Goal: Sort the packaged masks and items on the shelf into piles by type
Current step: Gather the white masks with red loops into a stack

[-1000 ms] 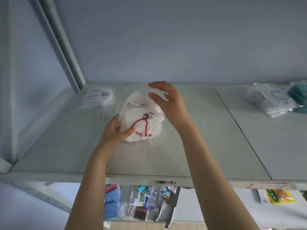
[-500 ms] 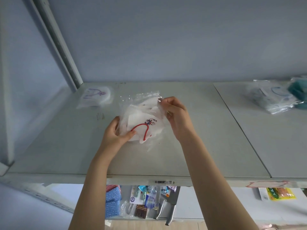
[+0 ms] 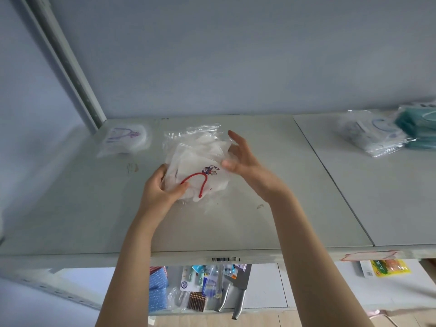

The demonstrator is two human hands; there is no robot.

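Left hand [image 3: 162,190] pinches clear-bagged white red-loop masks [image 3: 198,161] | right hand [image 3: 245,159] spread open at their right edge | best: square stack first

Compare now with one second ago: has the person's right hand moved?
Yes. The right hand has pulled back beside the mask bundle, away from the back edge of the shelf, where its fingertips were.

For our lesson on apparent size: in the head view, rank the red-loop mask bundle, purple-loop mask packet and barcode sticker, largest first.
1. red-loop mask bundle
2. purple-loop mask packet, which lies farther back, so its true size is unsure
3. barcode sticker, clearly smallest
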